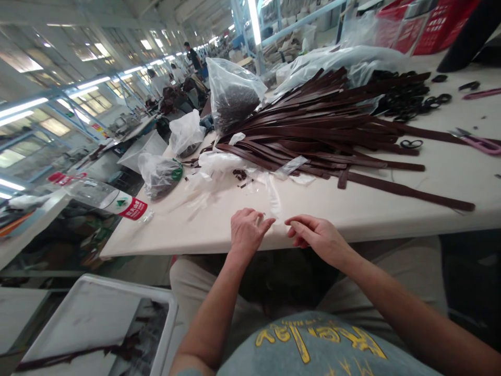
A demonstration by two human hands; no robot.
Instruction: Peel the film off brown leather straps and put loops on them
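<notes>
Left hand (pixel 248 230) and right hand (pixel 315 235) near the counter (pixel 188 227) edge
Left grip loosely curled, right narrow; cannot tell if they hold anything. Brown straps (pixel 305 131) lie fanned beyond them.

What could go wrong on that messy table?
Maybe three things. The plastic bottle is close to the left edge of the table, so a bump might knock it off. The small dark bits lie loose beyond the left hand, so a careless sweep could scatter them. And the brown strips are heaped over each other, so pulling one might drag others along.
</notes>
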